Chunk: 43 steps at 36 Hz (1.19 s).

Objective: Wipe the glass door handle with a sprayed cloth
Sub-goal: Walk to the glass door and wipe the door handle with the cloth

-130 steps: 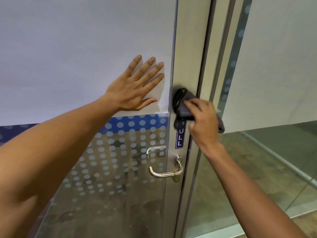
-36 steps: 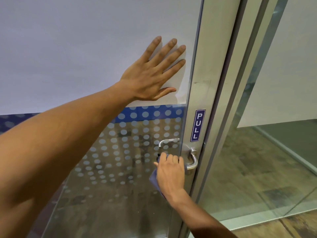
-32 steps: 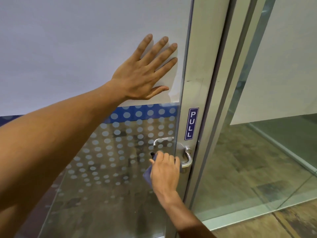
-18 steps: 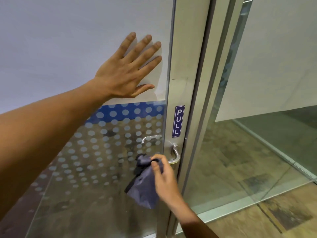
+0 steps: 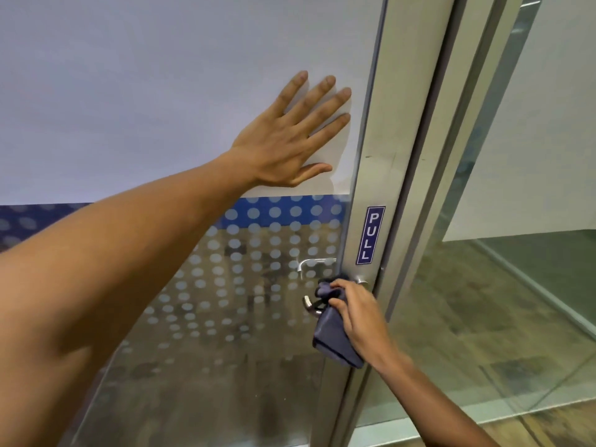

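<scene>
One cloth (image 5: pixel 332 330) under right hand (image 5: pixel 358 321)

Cloth (image 5: pixel 332 337): soft woven fabric, matt grey-blue, bunched and creased under the right hand's fingers (image 5: pixel 337 303). Door handle (image 5: pixel 310 305): polished metal, glossy, bare tip poking out just left of those fingers. Door frame (image 5: pixel 383 156): brushed metal, satin, lightly scuffed, right of the left hand's fingers (image 5: pixel 322 101). Under those fingers: matt white film on glass door (image 5: pixel 225 317); below them, smooth reflective glass with frosted dots. PULL sticker (image 5: pixel 370 235): glossy blue.
</scene>
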Available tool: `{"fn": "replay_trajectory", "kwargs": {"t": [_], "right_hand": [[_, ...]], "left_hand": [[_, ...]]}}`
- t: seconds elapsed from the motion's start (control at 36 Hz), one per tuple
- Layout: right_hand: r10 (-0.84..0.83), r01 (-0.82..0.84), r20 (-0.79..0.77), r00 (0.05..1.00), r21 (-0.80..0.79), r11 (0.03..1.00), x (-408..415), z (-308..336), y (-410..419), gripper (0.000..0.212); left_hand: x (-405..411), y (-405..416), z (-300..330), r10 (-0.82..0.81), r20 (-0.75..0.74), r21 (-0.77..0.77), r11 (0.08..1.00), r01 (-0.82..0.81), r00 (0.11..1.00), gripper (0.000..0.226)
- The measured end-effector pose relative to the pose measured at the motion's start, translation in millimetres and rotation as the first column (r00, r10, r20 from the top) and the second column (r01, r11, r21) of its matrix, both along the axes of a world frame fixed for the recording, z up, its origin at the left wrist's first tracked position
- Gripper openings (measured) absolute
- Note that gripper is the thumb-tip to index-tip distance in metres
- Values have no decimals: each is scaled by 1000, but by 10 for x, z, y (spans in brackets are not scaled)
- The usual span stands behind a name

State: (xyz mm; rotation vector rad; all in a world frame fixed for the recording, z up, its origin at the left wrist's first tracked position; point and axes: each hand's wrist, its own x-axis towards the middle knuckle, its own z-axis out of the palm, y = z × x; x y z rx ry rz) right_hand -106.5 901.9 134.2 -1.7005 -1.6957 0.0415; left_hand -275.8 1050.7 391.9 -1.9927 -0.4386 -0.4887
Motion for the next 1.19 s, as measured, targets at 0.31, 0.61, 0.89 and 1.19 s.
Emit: {"fn": "replay_trajectory", "kwargs": {"t": [0.31, 0.61, 0.89, 1.19], "right_hand": [[287, -146, 753, 592, -250, 957, 117, -168, 124, 105], [314, -193, 715, 624, -248, 949, 44, -13, 328, 62], [-32, 199, 713, 700, -152, 968, -696, -68, 490, 27], [82, 66, 791, 606, -152, 986, -662, 4, 420, 18]], "left_hand": [[-1, 10, 2, -6, 11, -10, 1000, 6, 1000, 86], [4, 12, 9, -6, 9, 0, 1000, 6, 1000, 86], [13, 27, -1, 10, 0, 29, 1000, -10, 1000, 85], [22, 25, 1, 17, -10, 27, 999, -17, 1000, 88]]}}
